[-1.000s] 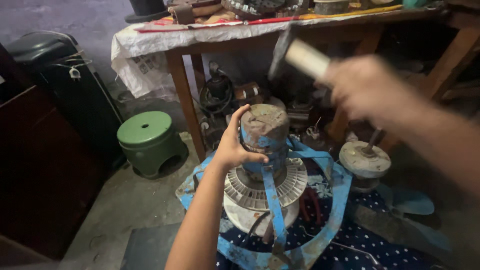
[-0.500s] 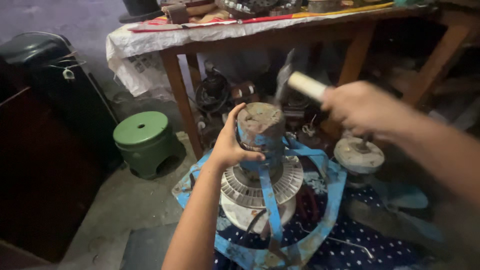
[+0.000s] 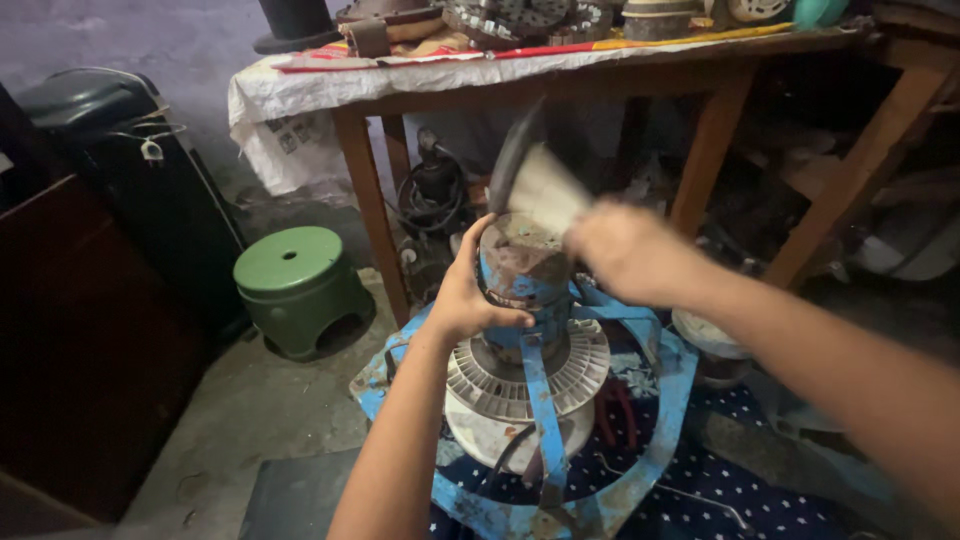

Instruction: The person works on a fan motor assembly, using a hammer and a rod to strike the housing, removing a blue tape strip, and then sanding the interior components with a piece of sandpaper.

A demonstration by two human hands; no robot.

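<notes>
The left hand (image 3: 470, 300) is gripping the rusty motor (image 3: 525, 270) on the floor, steadying it, while the right hand (image 3: 625, 250), fingers clenched, is holding a hammer (image 3: 525, 175) above it.

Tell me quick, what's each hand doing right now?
Left hand: closed around the rusty blue motor housing.
Right hand: closed on a hammer handle; it is blurred.

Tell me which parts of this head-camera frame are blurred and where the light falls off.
Head view: the right hand and its hammer are smeared by motion blur; the left hand on the rusty blue motor is fairly sharp. Light falls on the green stool and table cloth; the left edge and the space under the table sink into shadow.
</notes>
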